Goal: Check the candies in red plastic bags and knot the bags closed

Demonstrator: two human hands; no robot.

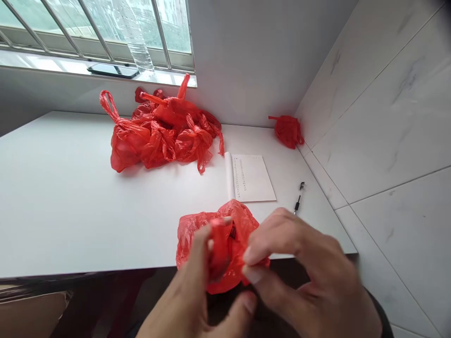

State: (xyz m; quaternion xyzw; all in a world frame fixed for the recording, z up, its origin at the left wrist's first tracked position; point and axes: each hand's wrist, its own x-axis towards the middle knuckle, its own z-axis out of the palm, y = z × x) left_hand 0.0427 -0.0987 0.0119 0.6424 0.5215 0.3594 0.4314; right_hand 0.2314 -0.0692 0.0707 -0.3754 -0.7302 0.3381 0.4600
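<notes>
Both hands up front at the near edge of the white table (pixel 70 206). Left hand (pixel 197 291) pinching a strip of the crumpled red plastic bag (pixel 197 230), thumb & fingers closed on it. Right hand (pixel 310 272) also clamped on that bag, fingertips (pixel 252 256) nipping the plastic at its right side. Bag's bunched between the 2 hands, over the table edge. Further back: heap of knotted red plastic bags (pixel 162 131) near the window sill, w/ 1 small red bag (pixel 289 130) alone in the far right corner. White printed paper sheet (pixel 252 178) & black pen (pixel 299 199) just behind the hands.
</notes>
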